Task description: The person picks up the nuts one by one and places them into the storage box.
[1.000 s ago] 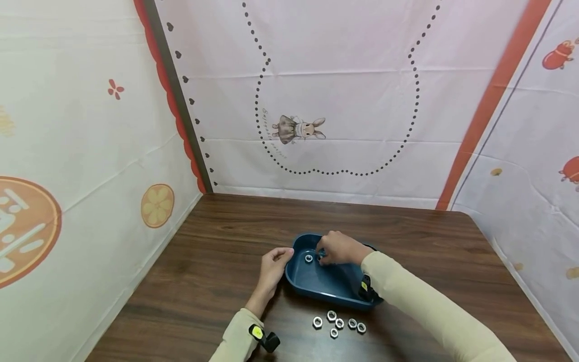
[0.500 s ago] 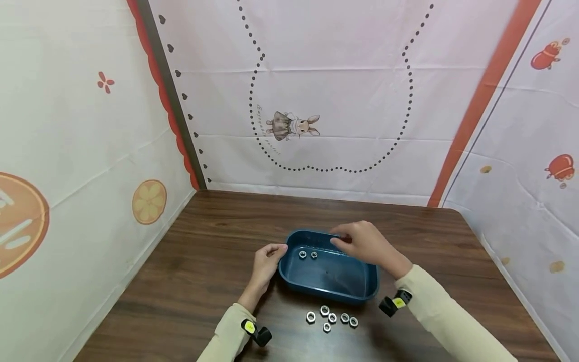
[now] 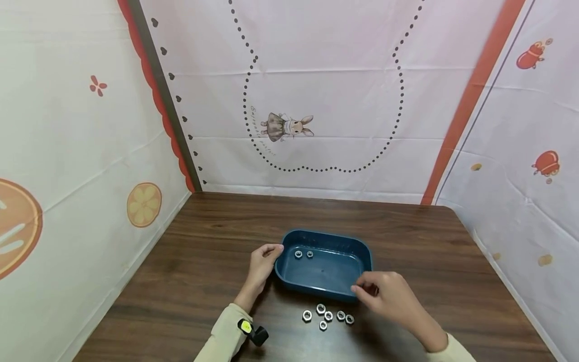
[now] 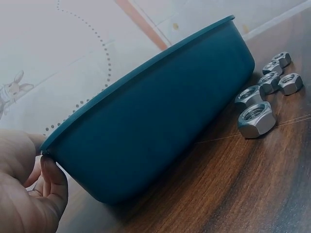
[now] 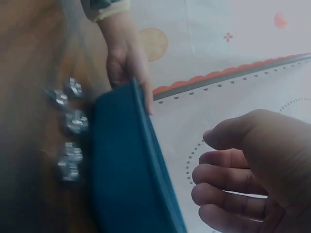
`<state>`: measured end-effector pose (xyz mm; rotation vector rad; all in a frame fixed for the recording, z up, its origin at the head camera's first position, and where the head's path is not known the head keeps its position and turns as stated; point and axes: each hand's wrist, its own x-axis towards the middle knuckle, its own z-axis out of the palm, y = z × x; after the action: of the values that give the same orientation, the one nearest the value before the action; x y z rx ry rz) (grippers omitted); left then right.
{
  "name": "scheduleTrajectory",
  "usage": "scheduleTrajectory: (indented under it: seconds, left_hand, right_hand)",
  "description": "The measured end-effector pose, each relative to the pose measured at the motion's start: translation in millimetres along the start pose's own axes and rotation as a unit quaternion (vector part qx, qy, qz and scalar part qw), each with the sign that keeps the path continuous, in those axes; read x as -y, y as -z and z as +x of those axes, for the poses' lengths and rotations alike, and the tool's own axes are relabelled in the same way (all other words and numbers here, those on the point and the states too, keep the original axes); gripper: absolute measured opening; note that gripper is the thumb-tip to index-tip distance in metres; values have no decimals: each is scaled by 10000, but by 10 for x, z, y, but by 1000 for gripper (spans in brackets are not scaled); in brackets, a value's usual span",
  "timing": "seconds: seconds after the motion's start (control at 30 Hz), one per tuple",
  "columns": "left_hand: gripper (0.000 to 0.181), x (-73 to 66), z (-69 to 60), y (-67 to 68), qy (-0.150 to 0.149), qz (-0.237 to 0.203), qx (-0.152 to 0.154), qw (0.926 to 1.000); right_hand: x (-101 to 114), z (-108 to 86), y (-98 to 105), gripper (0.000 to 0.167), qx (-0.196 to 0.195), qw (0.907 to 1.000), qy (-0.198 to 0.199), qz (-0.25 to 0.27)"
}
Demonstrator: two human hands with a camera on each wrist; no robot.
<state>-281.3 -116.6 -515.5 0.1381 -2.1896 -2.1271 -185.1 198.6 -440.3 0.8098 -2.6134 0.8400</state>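
Observation:
A blue tray (image 3: 322, 271) stands on the table with two metal nuts (image 3: 298, 254) inside, near its left end. My left hand (image 3: 261, 266) pinches the tray's left rim; the left wrist view shows the thumb and fingers of that hand (image 4: 30, 187) at the rim's corner. By the tray's near right corner, my right hand (image 3: 392, 297) hovers with loosely bent fingers and holds nothing, as the right wrist view of the hand (image 5: 252, 170) also shows. Several loose nuts (image 3: 328, 316) lie on the table just in front of the tray.
The brown wooden table (image 3: 217, 226) is enclosed by printed cloth walls (image 3: 334, 115) at the back and on both sides. A wrist camera (image 3: 259, 336) is strapped over my left sleeve.
My right hand has left the inside of the tray, crossed its right side and come nearer. Two nuts are now uncovered in the tray. My left hand keeps its hold on the rim.

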Motion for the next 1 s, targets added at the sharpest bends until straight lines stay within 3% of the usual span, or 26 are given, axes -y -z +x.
scheduleTrajectory:
  seconds: [0.23,0.53,0.63,1.0]
  left_hand:
    - [27,-1,13,18,-1,6,22,10000]
    - [30,1,18,29,-30,26,96,9999]
    - [30,2,22,28,-29,1,96,9999]
    - [32,-56,-14,27,-4,-28,134,9999]
  right_hand:
    - [-21,-342,-165,13,448,9958,-796,14]
    - [-67,-433,-411,16,1157,9813,-1536,29]
    - [-66,-429,-458,20,1273,9788,-1605,-42]
    - [-63,-440,-547,14,1045,9815,-1598,-131]
